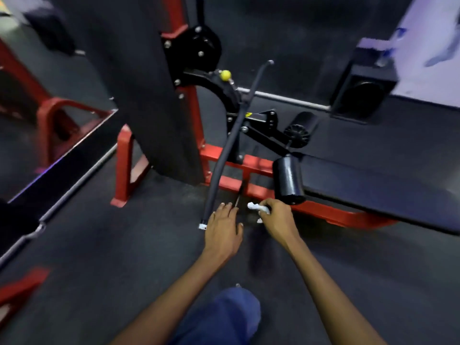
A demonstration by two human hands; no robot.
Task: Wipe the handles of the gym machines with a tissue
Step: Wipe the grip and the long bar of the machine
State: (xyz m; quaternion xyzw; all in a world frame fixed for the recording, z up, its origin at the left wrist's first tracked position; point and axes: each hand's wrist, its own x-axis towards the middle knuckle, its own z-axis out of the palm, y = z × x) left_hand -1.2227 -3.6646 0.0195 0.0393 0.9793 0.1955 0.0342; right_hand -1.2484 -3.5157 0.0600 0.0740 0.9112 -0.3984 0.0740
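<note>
Left hand (222, 229) flat, fingers straight, just beside lower end of black bar handle (225, 155) running from 12 down toward 7 o'clock; right hand (275, 216) at 3 o'clock of it, fingers curled round crumpled tissue (256, 207), apart from bar; best steady bar's end with left, wrap tissue round grip, stroke full length.

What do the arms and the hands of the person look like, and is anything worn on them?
Both arms are bare right up to the bottom edge of the picture: no sleeves show. The left hand and the right hand wear no gloves. No watch, bracelet or ring can be seen, though the picture is a little blurred. Nails are short and pale.
</note>
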